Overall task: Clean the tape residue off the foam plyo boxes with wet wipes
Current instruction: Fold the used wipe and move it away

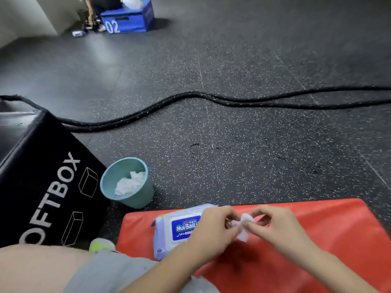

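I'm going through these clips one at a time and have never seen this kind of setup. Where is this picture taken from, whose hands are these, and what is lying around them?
There is no machine here: a person wears a wide-angle camera on the head, so this one picture looks forward and down at their own two bare hands.

The left hand and right hand both pinch a small white wet wipe, held between them just above a red foam box. A pack of wet wipes lies on that red surface, partly behind the left hand.

To the left stands a black foam box with white lettering. Beside it on the dark speckled floor sits a teal bin holding crumpled white wipes. A thick black rope snakes across the floor, and a blue box marked 02 stands far back.
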`<state>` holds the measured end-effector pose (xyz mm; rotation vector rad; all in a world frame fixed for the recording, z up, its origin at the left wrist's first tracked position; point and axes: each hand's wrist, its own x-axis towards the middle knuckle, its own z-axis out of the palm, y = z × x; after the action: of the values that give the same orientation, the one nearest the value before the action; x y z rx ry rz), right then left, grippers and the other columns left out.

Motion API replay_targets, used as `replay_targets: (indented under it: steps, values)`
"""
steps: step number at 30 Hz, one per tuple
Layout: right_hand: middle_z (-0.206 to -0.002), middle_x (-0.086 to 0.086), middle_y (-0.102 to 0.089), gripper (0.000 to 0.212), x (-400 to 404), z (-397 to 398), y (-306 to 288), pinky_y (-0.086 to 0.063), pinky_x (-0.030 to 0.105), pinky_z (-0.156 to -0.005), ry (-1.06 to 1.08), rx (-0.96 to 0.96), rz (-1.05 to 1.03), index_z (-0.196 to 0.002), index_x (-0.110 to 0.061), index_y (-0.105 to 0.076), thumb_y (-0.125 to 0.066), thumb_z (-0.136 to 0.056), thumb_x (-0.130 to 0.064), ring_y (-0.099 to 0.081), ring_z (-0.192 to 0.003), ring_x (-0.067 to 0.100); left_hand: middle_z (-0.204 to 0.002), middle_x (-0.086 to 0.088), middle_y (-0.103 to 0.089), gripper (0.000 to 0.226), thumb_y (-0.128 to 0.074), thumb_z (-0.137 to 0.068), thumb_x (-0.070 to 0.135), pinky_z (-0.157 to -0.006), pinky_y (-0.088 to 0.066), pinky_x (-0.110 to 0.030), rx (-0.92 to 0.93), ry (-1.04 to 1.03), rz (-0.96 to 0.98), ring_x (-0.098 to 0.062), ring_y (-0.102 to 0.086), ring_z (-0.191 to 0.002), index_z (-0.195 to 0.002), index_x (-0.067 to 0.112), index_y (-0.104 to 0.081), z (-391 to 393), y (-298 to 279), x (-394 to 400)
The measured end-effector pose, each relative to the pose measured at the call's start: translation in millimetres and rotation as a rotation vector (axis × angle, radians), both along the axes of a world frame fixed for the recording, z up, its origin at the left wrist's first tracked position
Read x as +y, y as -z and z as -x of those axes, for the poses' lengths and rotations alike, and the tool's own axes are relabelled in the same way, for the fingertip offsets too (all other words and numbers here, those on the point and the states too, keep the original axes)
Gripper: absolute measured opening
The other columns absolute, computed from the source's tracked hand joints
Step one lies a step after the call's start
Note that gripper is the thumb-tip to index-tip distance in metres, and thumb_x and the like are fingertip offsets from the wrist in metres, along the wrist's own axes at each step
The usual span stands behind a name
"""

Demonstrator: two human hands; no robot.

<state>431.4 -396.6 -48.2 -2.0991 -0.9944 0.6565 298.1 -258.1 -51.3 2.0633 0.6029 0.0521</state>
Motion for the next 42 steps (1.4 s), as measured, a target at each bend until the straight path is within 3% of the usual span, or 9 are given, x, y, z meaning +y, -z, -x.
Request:
replay_targets:
  steps: [4, 9, 11, 14, 19, 24, 28, 35, 42]
  values:
    - [-0.083, -0.030, -0.069, 0.028, -19.5, -9.0, 20.2, -0.048, 0.014, -0.068, -0.029, -0.039, 0.071, -0.092, -0.045, -0.066, -0.082, -0.079, -0.027, -0.065, -0.064, 0.002, -0.093, 0.004, -0.072, 0.015, -0.066, -0.088, 0.021, -0.075, -0.043, -0.023, 0.095, 0.153, -0.172, -0.010, -0.063, -0.086, -0.102, 0.023, -0.072, -19.5, 12.8, -7.9]
    - [-0.066, -0.029, -0.062, 0.018, -33.0, -22.7, 39.4, -0.048, 0.023, -0.067, -0.062, -0.097, 0.211, -0.075, -0.050, -0.063, -0.076, -0.082, -0.040, -0.063, -0.070, -0.004, -0.101, -0.001, -0.067, 0.022, -0.063, -0.088, 0.027, -0.082, -0.044, -0.029, 0.176, 0.247, -0.329, -0.018, -0.059, -0.097, -0.108, 0.026, -0.071, -44.2, 28.4, -10.9]
    - [-0.067, -0.024, -0.058, 0.008, -34.4, -26.2, 39.4, -0.047, 0.027, -0.070, -0.068, -0.168, 0.325, -0.085, -0.046, -0.071, -0.068, -0.084, -0.053, -0.063, -0.078, -0.001, -0.104, 0.000, -0.069, 0.023, -0.061, -0.089, 0.026, -0.086, -0.047, -0.033, 0.206, 0.266, -0.339, -0.019, -0.061, -0.099, -0.110, 0.026, -0.068, -48.8, 35.6, -13.1]
    - [-0.086, -0.019, -0.052, 0.031, -36.3, -25.0, 40.8, -0.041, 0.028, -0.075, -0.114, -0.299, 0.493, -0.108, -0.043, -0.067, -0.055, -0.088, -0.064, -0.062, -0.100, 0.006, -0.111, 0.000, -0.066, 0.021, -0.059, -0.090, 0.029, -0.087, -0.046, -0.035, 0.245, 0.289, -0.421, -0.022, -0.057, -0.107, -0.111, 0.025, -0.062, -49.2, 42.9, -14.3]
    - [-0.108, -0.015, -0.052, 0.036, -35.1, -18.3, 44.0, -0.046, 0.030, -0.085, -0.130, -0.312, 0.497, -0.113, -0.040, -0.057, -0.052, -0.089, -0.066, -0.061, -0.108, 0.008, -0.111, -0.001, -0.059, 0.025, -0.059, -0.092, 0.035, -0.085, -0.046, -0.038, 0.290, 0.307, -0.502, -0.022, -0.051, -0.112, -0.114, 0.023, -0.063, -43.8, 43.7, -10.4]
    - [-0.092, -0.018, -0.052, 0.035, -27.4, -18.7, 37.1, -0.043, 0.023, -0.070, -0.111, -0.336, 0.368, -0.102, -0.039, -0.060, -0.054, -0.085, -0.070, -0.059, -0.090, 0.000, -0.111, 0.001, -0.059, 0.029, -0.058, -0.092, 0.033, -0.087, -0.048, -0.038, 0.227, 0.298, -0.461, -0.020, -0.053, -0.111, -0.119, 0.025, -0.063, -33.6, 39.1, -5.3]
    - [-0.075, -0.018, -0.053, 0.018, 5.9, -10.4, 22.7, -0.034, 0.015, -0.058, -0.091, -0.342, 0.133, -0.088, -0.039, -0.067, -0.066, -0.086, -0.056, -0.050, -0.069, -0.001, -0.106, 0.007, -0.060, 0.023, -0.056, -0.096, 0.032, -0.087, -0.048, -0.035, 0.056, 0.162, -0.456, -0.012, -0.054, -0.106, -0.116, 0.029, -0.067, -14.4, 20.8, 13.5]
    - [-0.079, -0.015, -0.062, 0.034, 138.6, 55.0, -32.7, -0.052, 0.035, -0.067, -0.315, -0.343, -0.194, -0.092, -0.034, -0.070, -0.046, -0.085, -0.057, -0.062, -0.077, 0.008, -0.092, 0.014, -0.065, 0.018, -0.063, -0.089, 0.025, -0.081, -0.046, -0.018, -0.170, -0.319, -0.507, 0.001, -0.059, -0.088, -0.103, 0.027, -0.074, 81.8, -41.9, 87.3]
    - [-0.089, -0.013, -0.067, 0.033, 255.8, 181.9, -86.4, -0.055, 0.041, -0.074, -0.733, -0.378, -0.392, -0.099, -0.032, -0.070, -0.047, -0.089, -0.054, -0.066, -0.086, 0.013, -0.097, 0.015, -0.066, 0.026, -0.073, -0.085, 0.014, -0.074, -0.044, -0.011, -0.225, -0.873, -0.618, -0.011, -0.061, -0.073, -0.107, 0.029, -0.075, 235.2, -106.2, 124.8]
